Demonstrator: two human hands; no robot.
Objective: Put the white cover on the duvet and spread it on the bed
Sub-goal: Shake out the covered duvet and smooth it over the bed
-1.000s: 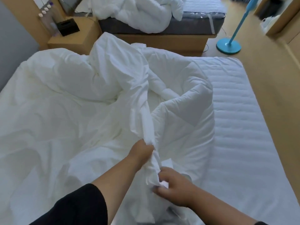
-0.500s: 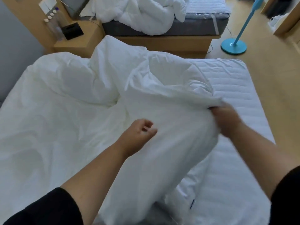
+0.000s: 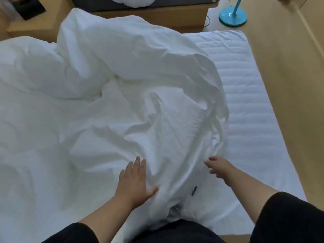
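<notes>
On the bed [image 3: 245, 120], our left hand [image 3: 134, 179] presses flat on the white cover [image 3: 140, 102] (all rumpled); our right hand [image 3: 219, 168] is loose, holding nothing.

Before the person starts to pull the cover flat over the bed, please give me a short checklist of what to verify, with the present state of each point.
1. Left hand on the white cover: ok, it lies flat with straight fingers.
2. Right hand has a grip on the cover: not ok, its fingers are loose and hold nothing.
3. Cover lies smooth: not ok, it is bunched and creased in the middle.
4. Cover reaches the right side of the mattress: not ok, a striped strip is bare.
5. Duvet fully inside the cover: cannot tell.
6. The dark small mark near the right hand: cannot tell what it is.
</notes>
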